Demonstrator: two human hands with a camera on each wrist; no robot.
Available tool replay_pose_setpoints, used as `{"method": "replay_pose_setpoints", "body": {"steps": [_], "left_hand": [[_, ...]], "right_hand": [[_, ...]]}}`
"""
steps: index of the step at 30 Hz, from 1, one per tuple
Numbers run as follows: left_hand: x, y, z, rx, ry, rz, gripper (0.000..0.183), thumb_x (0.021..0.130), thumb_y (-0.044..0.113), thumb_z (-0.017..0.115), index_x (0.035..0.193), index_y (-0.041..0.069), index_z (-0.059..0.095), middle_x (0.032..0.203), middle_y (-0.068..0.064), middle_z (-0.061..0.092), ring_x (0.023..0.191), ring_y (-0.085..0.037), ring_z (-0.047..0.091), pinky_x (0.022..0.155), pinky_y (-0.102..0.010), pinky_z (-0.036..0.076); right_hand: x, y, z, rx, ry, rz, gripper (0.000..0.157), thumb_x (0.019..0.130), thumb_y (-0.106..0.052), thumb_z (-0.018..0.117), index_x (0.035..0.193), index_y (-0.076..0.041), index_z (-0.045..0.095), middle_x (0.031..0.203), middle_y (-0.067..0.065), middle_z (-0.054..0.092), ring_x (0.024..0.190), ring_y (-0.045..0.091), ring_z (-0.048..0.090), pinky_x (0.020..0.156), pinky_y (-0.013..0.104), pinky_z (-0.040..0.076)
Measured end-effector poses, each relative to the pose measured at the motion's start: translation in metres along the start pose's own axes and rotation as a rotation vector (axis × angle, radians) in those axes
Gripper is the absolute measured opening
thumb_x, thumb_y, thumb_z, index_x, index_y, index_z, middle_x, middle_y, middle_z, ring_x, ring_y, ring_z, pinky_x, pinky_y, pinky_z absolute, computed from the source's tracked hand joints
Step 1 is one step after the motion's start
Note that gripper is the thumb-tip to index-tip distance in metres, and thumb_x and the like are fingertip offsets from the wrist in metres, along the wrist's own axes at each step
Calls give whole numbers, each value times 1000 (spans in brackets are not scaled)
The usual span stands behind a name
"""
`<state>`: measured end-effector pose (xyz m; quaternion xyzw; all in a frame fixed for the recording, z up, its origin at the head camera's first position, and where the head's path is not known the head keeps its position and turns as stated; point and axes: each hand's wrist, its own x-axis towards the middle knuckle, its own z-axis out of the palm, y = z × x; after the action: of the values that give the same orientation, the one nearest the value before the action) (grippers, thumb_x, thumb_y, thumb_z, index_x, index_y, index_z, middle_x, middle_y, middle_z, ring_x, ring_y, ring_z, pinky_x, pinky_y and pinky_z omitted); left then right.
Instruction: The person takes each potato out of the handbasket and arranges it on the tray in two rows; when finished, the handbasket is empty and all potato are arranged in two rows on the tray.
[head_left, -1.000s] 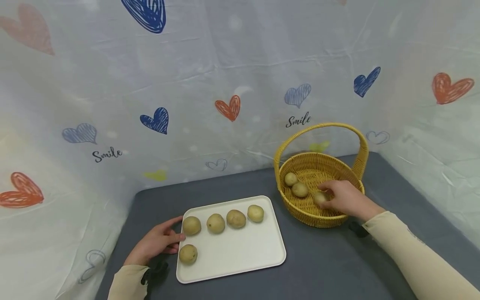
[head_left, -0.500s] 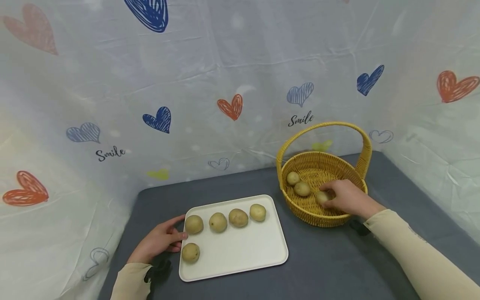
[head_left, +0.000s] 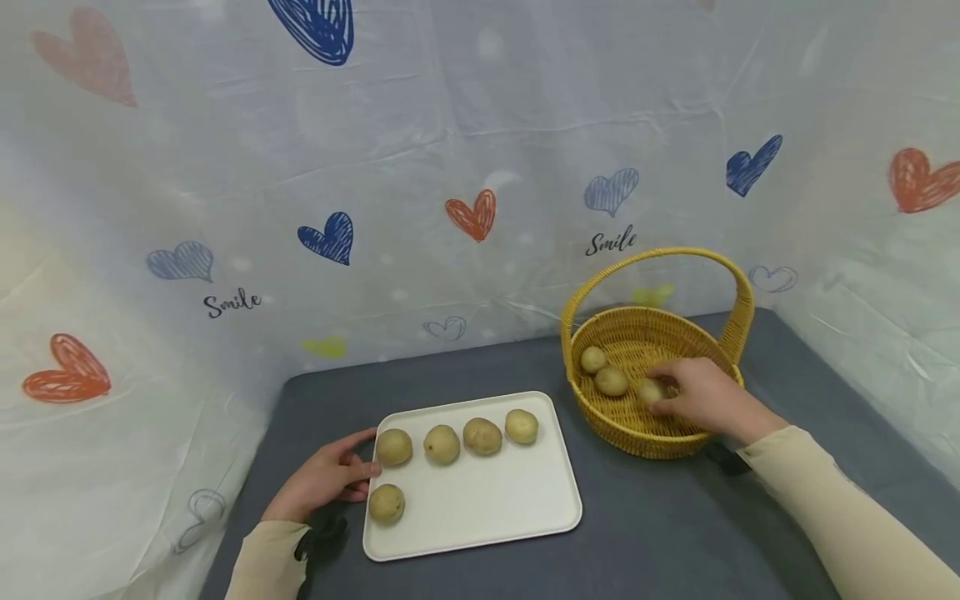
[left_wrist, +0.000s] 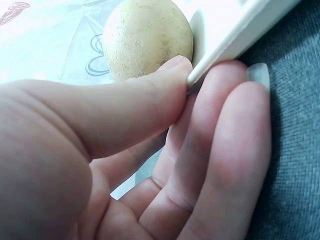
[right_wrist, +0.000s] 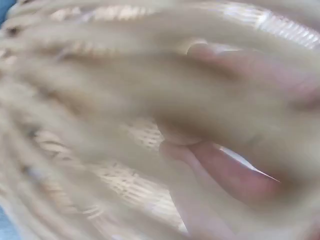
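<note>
The potato was in the basket, near the middle, with the right hand around it. The thumb and fingers of that hand were curled and grasping the potato by its sides. That looked like a good way to hold something round, because a snug grip on both sides should stop it rolling, with no need for a hard squeeze. The right wrist view was mostly a blur, so I could not tell if the potato touched the basket floor. Two more potatoes lay close by on its left, so small, slow moves seemed best, to keep from bumping them. The arm reached in over the rim of the yellow basket, and the tall handle arched behind the hand, so the wrist needed to mind both. Well to the left, the left hand was pinching the edge of the white tray, thumb on top and fingers below. A light, steady pinch was enough, I think, since a tipped tray could send its row of four potatoes and the single potato in front rolling over the gray table.
</note>
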<state>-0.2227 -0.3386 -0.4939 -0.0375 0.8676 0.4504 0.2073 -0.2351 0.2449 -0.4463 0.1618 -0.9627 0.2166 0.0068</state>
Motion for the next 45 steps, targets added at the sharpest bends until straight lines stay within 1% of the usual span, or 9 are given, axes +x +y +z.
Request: {"method": "replay_pose_setpoints", "body": {"steps": [4,10,17,23,29,33,36,42,45], "left_hand": [[-2,-2,-1,-4,1,1,84,95,23,85,166,7,42,89,-11,68,72,-19,71,69,-37,65],[-5,-3,-2,-20,-7,8,83,96,23,84,166,8,42,91,-11,69,73,-19,71,70,-37,65],[-2,-1,-3,-12,-13,21,82,96,22,84,166,11,43,91,-12,68,74,-19,71,70,-36,65],[-1,-1,-3,-20,2,11,81,95,21,85,165,12,45,90,-11,68,73,-18,71,70,-36,66],[0,-3,-3,-40,-4,14,81,95,20,85,165,13,46,91,-12,68,73,-18,72,70,-36,66],[-1,-2,-3,-48,-10,26,81,95,21,85,165,12,45,92,-12,68,73,-17,72,71,-35,66],[-2,-3,-4,-54,-12,32,81,95,20,85,165,11,44,92,-12,68,73,-17,72,71,-35,66],[-2,-2,-3,-46,-17,42,82,96,21,84,166,10,43,91,-11,69,73,-17,72,72,-35,66],[-2,-2,-4,-45,-19,51,83,96,21,83,167,9,42,91,-12,70,73,-18,73,72,-36,67]], "right_hand": [[1,-18,-7,25,18,-29,45,89,-21,87,128,-1,77,117,13,81,109,36,75,93,58,60],[2,-56,-12,83,29,-70,46,91,-20,87,132,-2,76,121,11,80,111,31,75,96,56,61],[5,-96,-5,149,65,-117,48,89,-18,90,133,-9,76,122,6,79,111,28,75,95,51,64],[14,-128,20,167,91,-199,49,87,-19,93,131,-8,77,124,5,79,109,24,75,93,46,63],[24,-163,55,232,26,-241,49,84,-20,95,128,-9,77,121,2,78,105,19,73,90,37,62],[29,-184,77,265,-11,-236,48,82,-22,96,125,-12,78,116,-2,78,103,16,71,90,35,59],[32,-199,93,275,-36,-264,46,82,-24,96,123,-12,78,113,-4,77,102,14,69,91,34,58],[34,-220,121,303,-85,-315,44,82,-24,96,121,-11,79,109,-4,74,104,12,70,93,31,59],[36,-228,131,302,-77,-329,44,80,-24,97,118,-10,79,104,-4,72,101,13,70,91,29,59]]}}
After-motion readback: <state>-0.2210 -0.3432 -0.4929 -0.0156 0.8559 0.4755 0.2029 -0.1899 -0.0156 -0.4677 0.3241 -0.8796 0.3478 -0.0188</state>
